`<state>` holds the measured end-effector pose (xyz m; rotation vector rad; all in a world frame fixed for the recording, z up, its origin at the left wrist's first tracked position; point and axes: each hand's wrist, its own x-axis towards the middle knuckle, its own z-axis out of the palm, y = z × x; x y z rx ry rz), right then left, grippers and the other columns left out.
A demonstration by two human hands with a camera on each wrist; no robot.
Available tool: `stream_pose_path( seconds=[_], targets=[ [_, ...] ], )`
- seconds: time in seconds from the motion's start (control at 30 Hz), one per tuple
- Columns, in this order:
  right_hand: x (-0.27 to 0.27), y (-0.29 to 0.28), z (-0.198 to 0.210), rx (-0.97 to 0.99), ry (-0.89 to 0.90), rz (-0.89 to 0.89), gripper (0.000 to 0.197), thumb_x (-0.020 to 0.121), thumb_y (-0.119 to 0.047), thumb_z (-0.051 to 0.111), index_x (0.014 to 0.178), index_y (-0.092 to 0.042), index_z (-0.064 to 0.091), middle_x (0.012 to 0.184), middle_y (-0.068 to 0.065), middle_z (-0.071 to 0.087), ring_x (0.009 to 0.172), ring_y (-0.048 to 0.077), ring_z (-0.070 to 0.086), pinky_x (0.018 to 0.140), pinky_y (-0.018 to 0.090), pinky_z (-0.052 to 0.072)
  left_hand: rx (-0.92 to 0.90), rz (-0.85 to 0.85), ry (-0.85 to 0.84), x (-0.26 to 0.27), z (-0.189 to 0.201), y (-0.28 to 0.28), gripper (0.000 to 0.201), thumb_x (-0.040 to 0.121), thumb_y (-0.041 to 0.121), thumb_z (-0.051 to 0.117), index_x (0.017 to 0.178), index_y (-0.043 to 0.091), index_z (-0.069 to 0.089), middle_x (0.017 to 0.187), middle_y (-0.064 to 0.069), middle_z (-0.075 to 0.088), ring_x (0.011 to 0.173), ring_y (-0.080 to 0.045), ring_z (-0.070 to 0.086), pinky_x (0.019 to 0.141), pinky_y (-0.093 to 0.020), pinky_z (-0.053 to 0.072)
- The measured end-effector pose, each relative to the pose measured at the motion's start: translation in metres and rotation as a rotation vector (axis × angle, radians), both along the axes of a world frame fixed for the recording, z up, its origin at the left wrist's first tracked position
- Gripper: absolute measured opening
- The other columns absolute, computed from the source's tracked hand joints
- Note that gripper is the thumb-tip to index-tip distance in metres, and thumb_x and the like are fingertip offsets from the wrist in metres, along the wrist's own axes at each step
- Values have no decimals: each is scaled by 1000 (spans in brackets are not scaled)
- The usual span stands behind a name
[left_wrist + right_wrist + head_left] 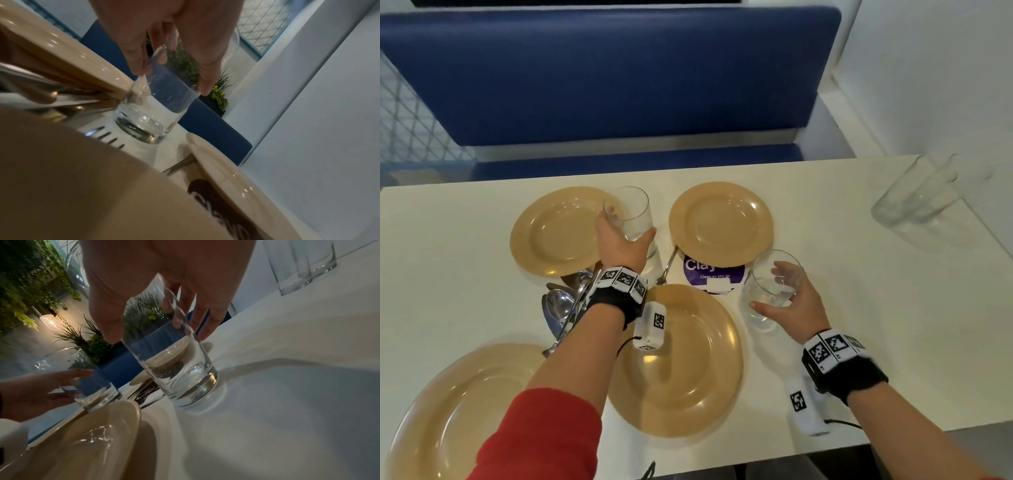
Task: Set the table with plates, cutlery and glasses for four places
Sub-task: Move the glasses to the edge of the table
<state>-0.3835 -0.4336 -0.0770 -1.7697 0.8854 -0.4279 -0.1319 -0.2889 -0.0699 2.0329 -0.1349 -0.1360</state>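
Four gold plates lie on the cream table (859, 308): far left (551, 233), far right (720, 224), near middle (688, 370), near left (458, 411). My left hand (630, 222) grips a clear glass (635, 202) between the two far plates. In the left wrist view this glass (152, 116) has its base at the table beside fork tines (107, 138). My right hand (767, 287) holds a second glass (765, 308), thumb on one side and fingers on the other. This glass (180, 369) stands on the table to the right of the near middle plate.
A pile of spoons and other cutlery (566, 305) lies left of my left wrist. A fork (666, 267) lies by a purple sticker (709, 272). Two more glasses (917, 198) stand at the far right corner. A blue bench (602, 85) runs behind the table.
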Motion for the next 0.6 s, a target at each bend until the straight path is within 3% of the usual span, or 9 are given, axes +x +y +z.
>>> stream_pose_path(
  seconds=[0.13, 0.23, 0.33, 0.6],
  targets=[
    [-1, -9, 5, -42, 0, 11, 73, 58, -13, 88, 117, -27, 48, 112, -9, 57, 104, 10, 55, 88, 23, 40, -88, 22, -112, -13, 27, -4, 79, 65, 30, 82, 131, 19, 39, 127, 2, 48, 114, -16, 50, 96, -32, 46],
    [-7, -27, 15, -59, -45, -38, 70, 59, -15, 87, 116, -29, 48, 111, -10, 57, 100, 8, 56, 85, 23, 44, -164, -50, -190, -33, 57, -21, 76, 63, 29, 83, 126, 21, 41, 119, 5, 48, 107, -12, 50, 87, -25, 47],
    [-17, -54, 27, -80, -100, -130, 68, 61, -16, 87, 114, -30, 47, 108, -9, 58, 96, 0, 55, 84, 25, 47, -218, -174, -184, -62, 78, -51, 74, 62, 34, 83, 123, 28, 41, 115, 9, 49, 105, -11, 53, 85, -24, 49],
    [-88, -171, 32, -104, -111, -347, 69, 62, -16, 86, 120, -23, 49, 109, -6, 55, 98, 13, 54, 85, 26, 42, -147, -451, -55, -180, 60, -196, 78, 57, 36, 86, 121, 29, 42, 111, 12, 52, 99, -8, 55, 83, -26, 52]
  ],
)
